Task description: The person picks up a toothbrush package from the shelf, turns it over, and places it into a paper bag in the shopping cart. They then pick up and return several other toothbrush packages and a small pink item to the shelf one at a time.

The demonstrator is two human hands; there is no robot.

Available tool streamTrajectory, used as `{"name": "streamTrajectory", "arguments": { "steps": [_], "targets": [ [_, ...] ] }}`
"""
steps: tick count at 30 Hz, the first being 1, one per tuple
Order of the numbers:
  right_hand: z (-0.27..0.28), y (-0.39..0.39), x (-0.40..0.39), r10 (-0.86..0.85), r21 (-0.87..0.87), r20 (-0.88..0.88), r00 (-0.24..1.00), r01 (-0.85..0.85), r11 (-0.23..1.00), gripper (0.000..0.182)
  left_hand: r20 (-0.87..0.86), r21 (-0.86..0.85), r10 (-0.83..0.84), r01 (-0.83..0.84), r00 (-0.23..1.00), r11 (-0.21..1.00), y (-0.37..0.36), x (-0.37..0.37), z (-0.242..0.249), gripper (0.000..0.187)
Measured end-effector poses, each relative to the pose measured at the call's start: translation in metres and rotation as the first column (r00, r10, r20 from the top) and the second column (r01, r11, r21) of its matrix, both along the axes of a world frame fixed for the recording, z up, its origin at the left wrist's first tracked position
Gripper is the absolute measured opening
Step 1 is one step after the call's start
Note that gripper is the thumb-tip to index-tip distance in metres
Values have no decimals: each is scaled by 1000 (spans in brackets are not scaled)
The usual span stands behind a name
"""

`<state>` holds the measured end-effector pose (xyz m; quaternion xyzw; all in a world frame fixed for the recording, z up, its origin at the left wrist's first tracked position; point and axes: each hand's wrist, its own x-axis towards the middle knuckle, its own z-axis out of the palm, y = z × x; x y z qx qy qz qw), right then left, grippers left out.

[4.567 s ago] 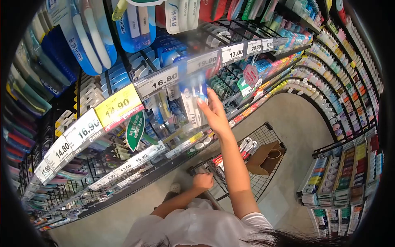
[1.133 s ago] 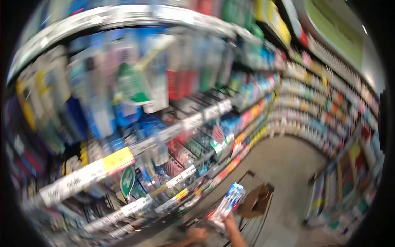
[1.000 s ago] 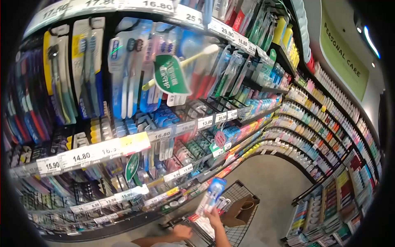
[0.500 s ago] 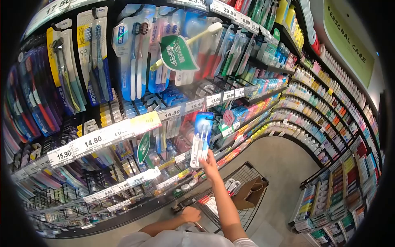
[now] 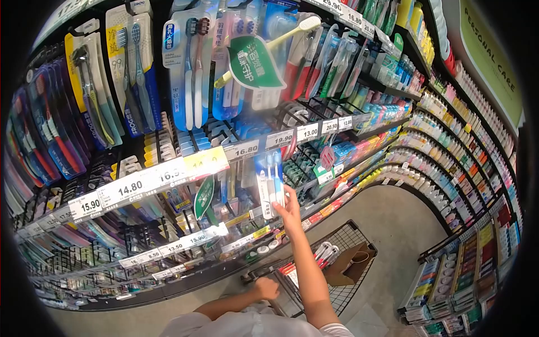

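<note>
My right hand (image 5: 288,212) grips a blue-and-white toothbrush pack (image 5: 270,188) by its lower right edge. The pack is upright in front of the shelf, just below the price strip, with the brush heads at the top. Lower down, my left hand (image 5: 266,288) is closed over the handle of a wire shopping cart (image 5: 351,292); part of the handle is hidden under it. Inside the cart lie several packs with white and red parts (image 5: 325,254) and an open brown cardboard box (image 5: 349,268).
Hanging toothbrush packs (image 5: 132,73) fill the shelf ahead. A green leaf-shaped sign with a large toothbrush (image 5: 255,63) juts out from it. Bottle shelves (image 5: 443,151) curve round on the right, and a low display rack (image 5: 460,269) stands beyond the grey floor (image 5: 387,224).
My right hand and the toothbrush pack have moved slightly left, closer to the shelf. The view has shifted, so shelf and cart sit further right. My left hand stays at the cart handle.
</note>
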<state>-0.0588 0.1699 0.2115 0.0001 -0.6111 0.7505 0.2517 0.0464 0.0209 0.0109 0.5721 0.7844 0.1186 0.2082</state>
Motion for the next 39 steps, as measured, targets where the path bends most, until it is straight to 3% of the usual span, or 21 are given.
{"name": "streamTrajectory", "arguments": {
  "steps": [14,20,26,31,37,39],
  "targets": [
    [9,-5,-23,-21,4,-27,999,21,1000,48,40,-63,8,-5,999,998,1,-1,10,33],
    [-4,1,-60,-66,-31,32,997,67,997,44,-18,-56,-9,8,1000,998,4,1,-11,34],
    [-22,-3,-74,-42,-115,23,999,44,992,36,-48,-19,49,-50,998,999,0,3,-26,30],
    [-13,-6,-71,-38,-128,-4,999,37,991,28,-31,62,5,-4,999,998,-2,3,-21,29],
    [-19,-6,-67,-114,-63,15,993,115,991,21,-16,36,6,-6,1000,999,-1,1,-10,29],
    [-29,-2,-71,-229,40,-5,973,229,973,21,-11,37,12,-11,1000,999,0,2,-12,29]
  ]
}}
